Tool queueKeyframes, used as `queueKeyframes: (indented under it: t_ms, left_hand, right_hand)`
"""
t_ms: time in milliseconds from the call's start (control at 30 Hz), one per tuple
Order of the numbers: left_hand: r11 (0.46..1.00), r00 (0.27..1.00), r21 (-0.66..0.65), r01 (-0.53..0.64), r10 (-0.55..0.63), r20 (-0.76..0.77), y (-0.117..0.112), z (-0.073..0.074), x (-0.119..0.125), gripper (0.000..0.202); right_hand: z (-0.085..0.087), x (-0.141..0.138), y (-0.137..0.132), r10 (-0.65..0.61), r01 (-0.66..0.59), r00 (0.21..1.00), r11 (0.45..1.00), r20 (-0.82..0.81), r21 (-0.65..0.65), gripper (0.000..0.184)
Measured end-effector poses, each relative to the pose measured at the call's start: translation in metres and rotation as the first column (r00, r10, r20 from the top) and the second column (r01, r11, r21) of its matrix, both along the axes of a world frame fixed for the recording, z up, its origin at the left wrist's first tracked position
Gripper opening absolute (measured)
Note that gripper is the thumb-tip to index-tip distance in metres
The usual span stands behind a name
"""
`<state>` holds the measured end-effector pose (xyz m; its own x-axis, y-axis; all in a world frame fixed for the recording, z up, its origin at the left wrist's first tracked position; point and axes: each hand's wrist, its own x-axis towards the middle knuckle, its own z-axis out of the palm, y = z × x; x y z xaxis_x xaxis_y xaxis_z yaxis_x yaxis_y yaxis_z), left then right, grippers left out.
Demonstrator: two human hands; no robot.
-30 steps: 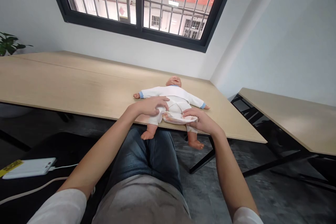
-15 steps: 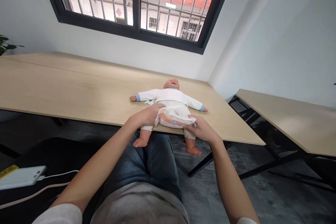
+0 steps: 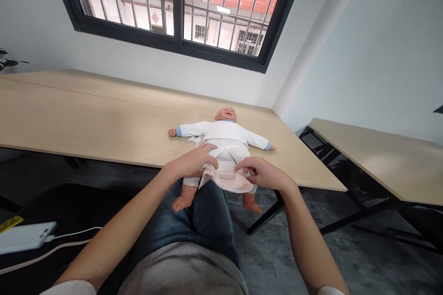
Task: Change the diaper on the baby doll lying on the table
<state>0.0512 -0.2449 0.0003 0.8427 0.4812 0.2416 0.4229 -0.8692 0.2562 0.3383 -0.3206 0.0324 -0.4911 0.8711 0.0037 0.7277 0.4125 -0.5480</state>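
Note:
A baby doll (image 3: 226,130) in a white top with blue cuffs and white trousers lies on its back, its legs hanging over the table's front edge. Between its legs a white diaper (image 3: 226,182) is spread open, inner side up, its front flap drooping past the edge. My left hand (image 3: 197,160) is at the doll's hip, fingers curled on the diaper's left edge and thumb lying over the trousers. On the other side, my right hand (image 3: 265,173) pinches the diaper's right edge between thumb and fingers. Some fingertips are hidden by the folds.
The doll lies near the right end of a long wooden table (image 3: 104,115) under a barred window (image 3: 178,9). A second table (image 3: 374,156) stands to the right across a gap. At lower left, a white power bank (image 3: 29,236) with a cable rests on a black surface.
The diaper's front flap has gone from folded up, its patterned outside showing, to lying down with the white inside exposed. My right hand has shifted slightly left with its edge.

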Motion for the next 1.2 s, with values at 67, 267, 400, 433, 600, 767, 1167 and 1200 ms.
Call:
queueKeyframes:
  t_ms: [67,267,400,433,600,767,1167,1200]
  left_hand:
    - [1.000,1.000,0.003,0.000,0.000,0.013,-0.001,-0.001,0.000,0.032]
    - [0.999,0.997,-0.029,0.030,-0.028,0.069,0.001,-0.005,-0.006,0.022]
    - [0.996,0.993,-0.060,0.066,-0.059,0.107,0.004,-0.006,-0.009,0.018]
    - [0.995,0.991,-0.067,0.073,-0.065,0.118,0.005,-0.007,-0.009,0.018]
    - [0.994,0.987,-0.080,0.073,-0.060,0.151,0.008,-0.011,-0.009,0.014]
    - [0.987,0.948,-0.111,0.117,-0.078,0.307,0.008,-0.016,-0.008,0.025]
    - [0.940,0.873,-0.336,-0.061,0.213,0.439,0.020,-0.020,-0.002,0.047]
    - [0.935,0.864,-0.346,-0.081,0.239,0.442,0.023,-0.018,0.000,0.048]
  right_hand:
    - [0.003,-0.004,0.000,0.047,-0.047,0.998,0.999,0.050,-0.006,0.047]
    - [0.007,-0.009,-0.003,0.175,-0.176,0.984,0.984,0.031,0.016,0.032]
    - [0.013,-0.008,-0.002,0.259,-0.254,0.961,0.965,-0.095,0.063,0.015]
    - [0.015,-0.008,-0.001,0.275,-0.274,0.954,0.961,-0.119,0.031,0.017]
    - [0.018,-0.006,0.010,0.266,-0.275,0.960,0.953,-0.084,-0.130,0.050]
    - [0.013,-0.006,0.014,0.186,-0.184,0.982,0.977,0.016,-0.106,0.011]
    - [-0.020,0.000,0.054,-0.129,0.233,0.949,0.902,-0.286,0.363,0.023]
    - [-0.025,-0.001,0.062,-0.162,0.281,0.932,0.888,-0.324,0.363,0.022]
